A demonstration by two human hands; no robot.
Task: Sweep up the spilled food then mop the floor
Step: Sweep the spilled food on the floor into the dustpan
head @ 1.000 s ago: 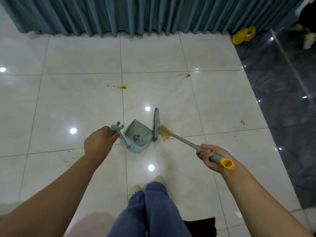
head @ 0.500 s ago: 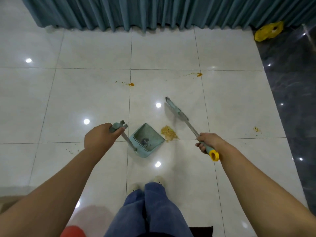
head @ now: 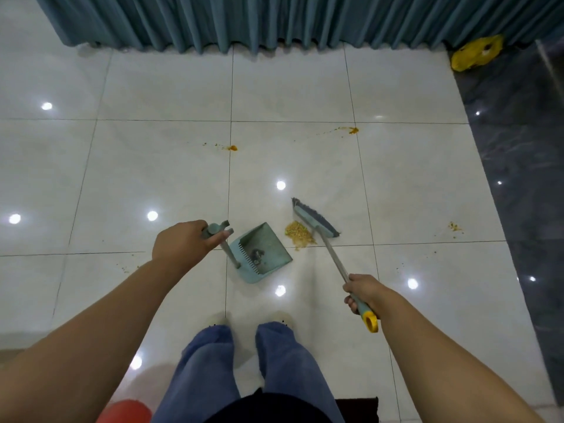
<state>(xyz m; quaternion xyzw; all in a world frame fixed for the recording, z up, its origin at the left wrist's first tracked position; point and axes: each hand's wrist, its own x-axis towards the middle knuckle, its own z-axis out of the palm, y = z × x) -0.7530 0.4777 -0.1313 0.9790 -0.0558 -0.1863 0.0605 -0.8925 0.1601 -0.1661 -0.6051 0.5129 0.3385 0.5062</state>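
Nearest me, my right hand [head: 364, 293] is wrapped round the broom [head: 334, 257] just above its yellow end. My left hand [head: 183, 244] grips the top of the dustpan's upright handle. The dustpan [head: 262, 254] sits on the tile with its open edge toward the pile of spilled food [head: 299, 233] just beside it, and the broom head [head: 316, 219] is touching the pile's far side. I reckon short, low strokes toward the pan, with its lip pressed flat so nothing slides under. Further out, an orange splat [head: 232, 148], a second splat [head: 353, 130] and some crumbs [head: 455, 227] aren't swept yet.
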